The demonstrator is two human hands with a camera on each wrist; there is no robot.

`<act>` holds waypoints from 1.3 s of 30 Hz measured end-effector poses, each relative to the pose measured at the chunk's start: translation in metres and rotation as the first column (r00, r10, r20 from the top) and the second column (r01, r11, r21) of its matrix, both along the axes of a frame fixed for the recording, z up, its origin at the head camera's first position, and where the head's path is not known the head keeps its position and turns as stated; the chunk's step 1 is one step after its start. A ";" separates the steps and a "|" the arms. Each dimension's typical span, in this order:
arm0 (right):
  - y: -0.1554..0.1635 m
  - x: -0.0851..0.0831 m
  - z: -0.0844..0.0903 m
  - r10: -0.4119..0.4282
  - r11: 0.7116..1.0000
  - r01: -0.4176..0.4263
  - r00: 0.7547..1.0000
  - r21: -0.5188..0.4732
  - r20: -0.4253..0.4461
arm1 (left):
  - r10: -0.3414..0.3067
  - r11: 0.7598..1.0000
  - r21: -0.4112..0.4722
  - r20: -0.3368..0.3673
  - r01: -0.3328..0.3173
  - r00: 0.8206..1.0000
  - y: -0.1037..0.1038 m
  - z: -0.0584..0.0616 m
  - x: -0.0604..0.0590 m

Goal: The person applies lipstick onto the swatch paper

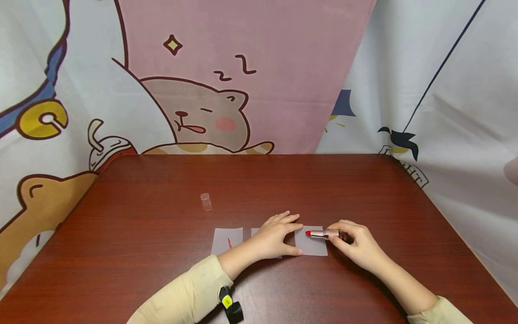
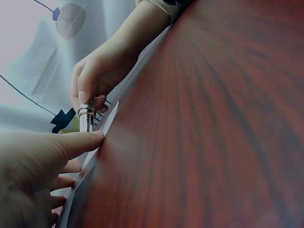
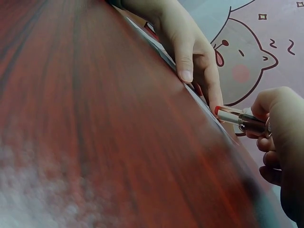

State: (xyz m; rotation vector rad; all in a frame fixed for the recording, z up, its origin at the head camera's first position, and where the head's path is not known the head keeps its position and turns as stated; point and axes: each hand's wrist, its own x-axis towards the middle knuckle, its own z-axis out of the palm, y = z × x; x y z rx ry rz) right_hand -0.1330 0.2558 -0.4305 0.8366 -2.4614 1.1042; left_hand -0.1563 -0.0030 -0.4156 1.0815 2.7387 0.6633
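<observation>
Right hand (image 1: 358, 245) has its grip pinched around a red lipstick (image 1: 321, 233), tip hovering over the rightmost paper slip (image 1: 313, 245) on the brown surface (image 1: 364, 189). Left hand (image 1: 275, 236) lies flat with relaxed fingers, pressing that slip's edge. A clear cap (image 1: 206, 201) sits well apart.

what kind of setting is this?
Likely a makeshift home or studio recording corner: a brown wooden table backed by cartoon bear curtains, with only paper slips and a lipstick out.
</observation>
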 end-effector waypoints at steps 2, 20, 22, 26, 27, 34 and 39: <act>0.000 0.000 0.000 0.002 1.000 -0.001 1.000 0.005 -0.001 | 0.003 1.000 -0.003 0.001 -0.003 1.000 0.000 0.000 0.000; -0.004 0.000 0.008 0.012 0.998 -0.012 1.000 0.063 0.001 | 0.009 1.000 0.002 -0.004 -0.009 1.000 0.001 0.000 0.000; -0.004 0.000 0.009 0.012 0.998 -0.012 1.000 0.067 0.000 | 0.009 1.000 -0.002 -0.003 -0.009 1.000 0.001 0.001 0.000; -0.004 0.001 0.010 0.009 0.997 -0.009 1.000 0.073 0.009 | 0.011 1.000 -0.010 -0.014 -0.011 1.000 0.001 0.002 0.000; -0.004 0.001 0.010 0.007 0.997 -0.008 1.000 0.075 0.012 | 0.012 1.000 -0.012 -0.016 -0.013 1.000 0.001 0.002 0.000; -0.004 0.002 0.012 -0.010 0.995 0.008 1.000 0.098 0.016 | 0.011 1.000 -0.015 -0.026 -0.012 1.000 0.001 0.001 0.000; -0.004 0.005 0.014 -0.005 0.994 0.003 1.000 0.109 0.020 | 0.014 1.000 -0.018 -0.023 -0.014 1.000 0.001 0.000 0.001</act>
